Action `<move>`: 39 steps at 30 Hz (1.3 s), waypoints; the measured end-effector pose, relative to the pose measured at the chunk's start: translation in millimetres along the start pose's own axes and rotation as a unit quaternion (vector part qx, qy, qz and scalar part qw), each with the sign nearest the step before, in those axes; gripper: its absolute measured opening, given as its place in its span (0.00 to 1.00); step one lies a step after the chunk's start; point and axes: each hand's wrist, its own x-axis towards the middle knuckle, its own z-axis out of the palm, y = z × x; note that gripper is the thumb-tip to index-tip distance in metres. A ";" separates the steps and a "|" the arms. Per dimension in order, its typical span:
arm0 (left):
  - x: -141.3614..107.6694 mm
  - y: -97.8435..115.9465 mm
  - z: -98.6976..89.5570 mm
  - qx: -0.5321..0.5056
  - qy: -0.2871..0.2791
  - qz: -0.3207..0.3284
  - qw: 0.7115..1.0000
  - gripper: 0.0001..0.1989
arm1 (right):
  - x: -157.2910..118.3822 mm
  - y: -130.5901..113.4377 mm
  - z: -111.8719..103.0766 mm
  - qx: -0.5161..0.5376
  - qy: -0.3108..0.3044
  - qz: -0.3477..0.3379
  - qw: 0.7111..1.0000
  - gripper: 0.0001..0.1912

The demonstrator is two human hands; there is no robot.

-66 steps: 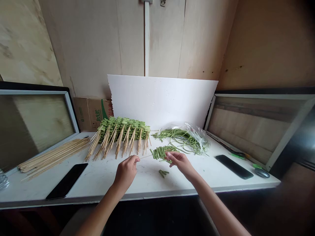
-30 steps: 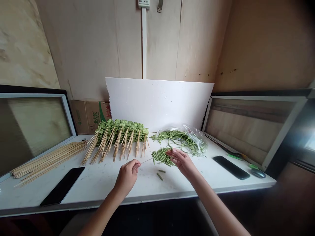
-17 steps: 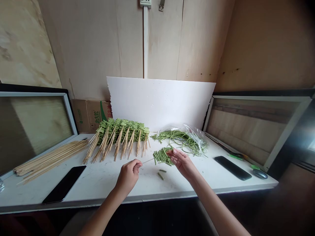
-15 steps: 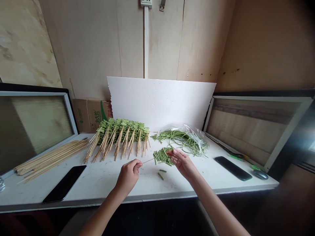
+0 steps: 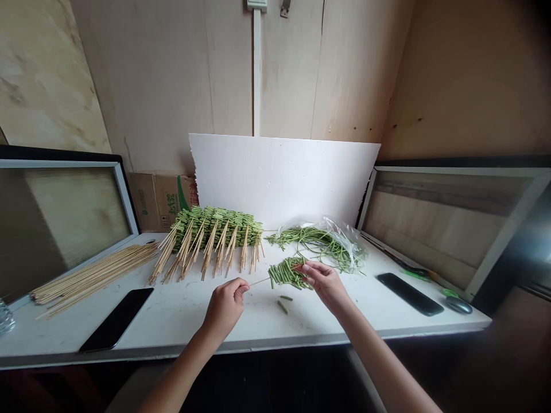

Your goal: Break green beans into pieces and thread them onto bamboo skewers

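Note:
Near the table's middle my left hand (image 5: 228, 304) is closed on the end of a thin skewer (image 5: 259, 281). The skewer points right, toward a bunch of short cut green bean pieces (image 5: 285, 274). My right hand (image 5: 323, 281) pinches at the right end of that bunch; its fingertips partly hide what they hold, which looks like bean pieces. Two loose bean pieces (image 5: 282, 307) lie on the table just below the bunch. Behind my left hand, skewered beans (image 5: 219, 223) are stacked in a long pile, their bare stick ends fanned toward me.
Loose skewers (image 5: 99, 275) and a black phone (image 5: 117, 320) lie on the white table (image 5: 172, 327) at left. Long beans (image 5: 322, 241) in clear plastic sit at back right. Another phone (image 5: 410, 293) and a mouse (image 5: 458, 304) are at right. A white board (image 5: 284, 178) stands behind.
My right hand has moved slightly right at the bunch's right end. My left hand stays closed on the skewer end. The whole view has shifted a little.

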 end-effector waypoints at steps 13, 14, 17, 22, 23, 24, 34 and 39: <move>0.2 -0.3 -0.3 -0.006 0.022 0.024 0.999 0.13 | -0.6 -0.6 0.2 -0.008 -0.029 -0.008 1.000 0.17; 0.3 0.2 -0.3 -0.008 0.026 0.023 0.999 0.13 | -0.4 0.2 1.1 -0.002 -0.023 -0.011 1.000 0.18; 0.9 2.2 -0.7 -0.012 0.035 0.022 0.999 0.13 | 0.0 1.9 3.6 0.009 -0.012 -0.014 1.000 0.19; 0.8 4.4 -1.8 -0.005 0.036 0.033 0.999 0.13 | -0.5 0.5 3.6 -0.007 -0.010 -0.014 1.000 0.17; 0.6 4.3 -1.9 -0.002 0.036 0.035 0.999 0.13 | -0.7 0.0 3.2 -0.017 -0.009 -0.017 1.000 0.16; 0.2 4.2 -1.9 0.001 0.035 0.036 0.999 0.13 | -0.8 -0.4 2.8 -0.027 -0.008 -0.020 0.999 0.15; -3.7 0.2 3.3 -0.001 0.038 0.043 0.998 0.15 | -1.8 3.6 5.7 -0.057 0.017 -0.048 0.997 0.15; -4.6 -1.2 5.5 0.002 0.043 0.037 0.998 0.16 | -3.8 7.4 12.3 -0.037 0.032 -0.057 0.997 0.15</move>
